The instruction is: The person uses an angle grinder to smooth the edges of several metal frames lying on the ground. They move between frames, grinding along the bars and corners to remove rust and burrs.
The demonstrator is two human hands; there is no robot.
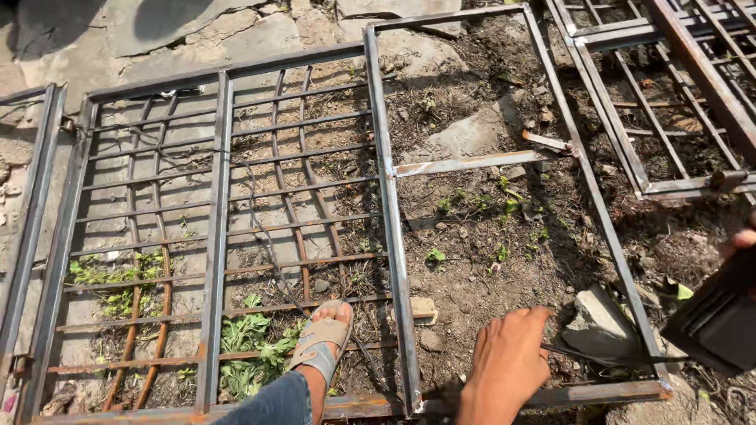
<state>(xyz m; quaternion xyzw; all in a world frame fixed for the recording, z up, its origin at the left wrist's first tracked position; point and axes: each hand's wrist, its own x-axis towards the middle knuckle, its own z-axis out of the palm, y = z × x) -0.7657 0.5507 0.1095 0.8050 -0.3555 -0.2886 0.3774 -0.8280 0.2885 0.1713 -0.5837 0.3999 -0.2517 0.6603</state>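
A thin dark rod [606, 358] is pinched in the closed grip of the left hand [508, 358], low over the bottom bar of the steel window frame [391, 205] laid on the ground. A black shield [718, 319] is clasped by the right hand [744, 238], mostly out of view at the right edge. A sandalled foot [323, 342] is rested on the frame's grille bars.

the left hand [510, 358] is reaching forward and down, palm down, fingers curled loosely together. the right hand [744, 240] is showing only fingertips at the frame's right edge.
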